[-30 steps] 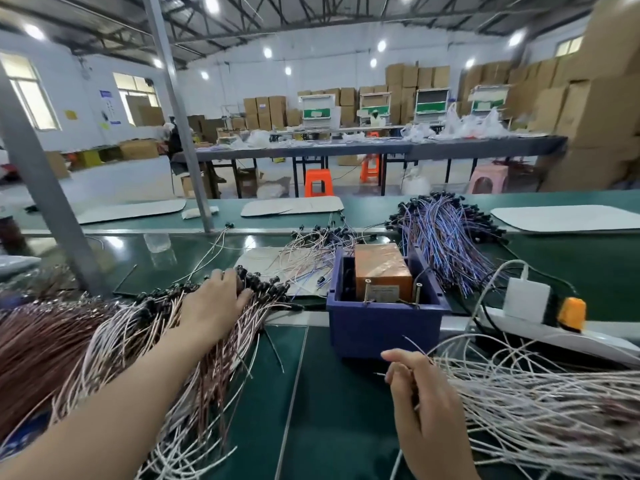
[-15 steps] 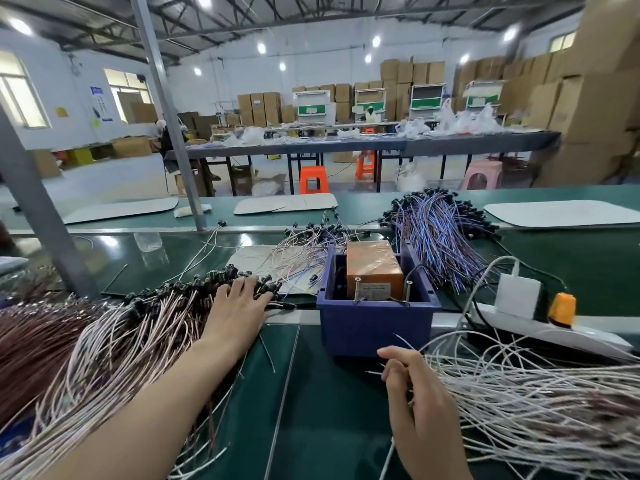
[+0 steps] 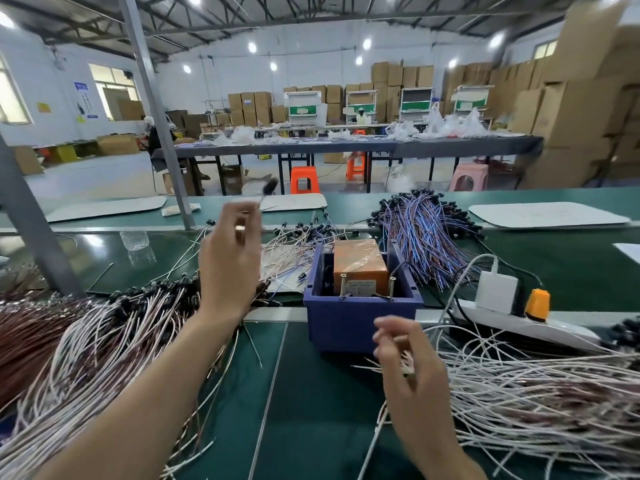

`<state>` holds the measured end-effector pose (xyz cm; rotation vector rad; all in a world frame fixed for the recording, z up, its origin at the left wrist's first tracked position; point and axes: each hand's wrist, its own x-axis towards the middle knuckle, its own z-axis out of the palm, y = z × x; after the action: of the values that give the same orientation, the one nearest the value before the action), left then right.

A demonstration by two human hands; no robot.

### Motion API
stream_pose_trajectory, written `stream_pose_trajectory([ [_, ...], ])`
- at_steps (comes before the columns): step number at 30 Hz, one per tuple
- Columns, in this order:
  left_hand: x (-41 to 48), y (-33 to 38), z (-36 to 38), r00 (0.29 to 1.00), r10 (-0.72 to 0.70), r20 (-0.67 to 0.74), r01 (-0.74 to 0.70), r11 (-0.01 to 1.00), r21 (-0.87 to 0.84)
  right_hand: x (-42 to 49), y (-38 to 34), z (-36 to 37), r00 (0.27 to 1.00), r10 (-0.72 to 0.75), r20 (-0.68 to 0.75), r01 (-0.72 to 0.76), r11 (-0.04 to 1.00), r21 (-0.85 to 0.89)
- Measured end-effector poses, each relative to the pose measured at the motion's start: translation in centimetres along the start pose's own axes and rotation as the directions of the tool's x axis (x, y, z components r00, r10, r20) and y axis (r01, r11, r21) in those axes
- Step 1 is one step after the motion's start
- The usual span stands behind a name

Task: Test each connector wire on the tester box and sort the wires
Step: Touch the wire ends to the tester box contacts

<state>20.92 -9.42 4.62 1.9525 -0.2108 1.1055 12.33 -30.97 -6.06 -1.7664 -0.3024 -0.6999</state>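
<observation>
- wire pile [image 3: 104, 348] sits 8 o'clock of the tester box [image 3: 360, 268]
- right hand [image 3: 410, 362], 5 o'clock: curled, grip unclear
- left hand [image 3: 230, 265] just lifted off the pile, pinching one connector wire [image 3: 269, 187] at 11 o'clock, testing's next probably

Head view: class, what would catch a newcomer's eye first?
The raised left hand stands out, pinching a connector wire above the bench. To its right sits the blue bin holding the orange tester box. A white wire heap sprawls at the right, and a purple-blue wire bundle lies behind the bin.
</observation>
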Motion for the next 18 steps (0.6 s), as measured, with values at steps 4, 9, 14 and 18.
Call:
stream_pose_trajectory([
  [4,-1.9,7.2,0.5,0.945,0.217,0.245,-0.195,0.974,-0.113,3.6,-4.4,-0.9,0.982,0.169,-0.086,-0.117,0.895,0.43],
  [9,-9.9,9.5,3.3,0.729,0.202,0.654,-0.22,0.974,-0.055,5.1,-7.1,-4.8,0.919,0.392,-0.034,-0.164,0.461,0.872],
  [14,-13.0,9.9,3.8,0.643,0.182,0.744,-0.074,0.982,-0.177,2.9,-6.2,-7.1,0.887,0.461,0.037,-0.238,0.387,0.891],
  [18,-13.2,10.7,3.4,0.574,0.17,0.801,-0.056,0.984,-0.168,1.9,-6.1,-7.0,0.9,0.436,0.032,-0.257,0.468,0.846],
])
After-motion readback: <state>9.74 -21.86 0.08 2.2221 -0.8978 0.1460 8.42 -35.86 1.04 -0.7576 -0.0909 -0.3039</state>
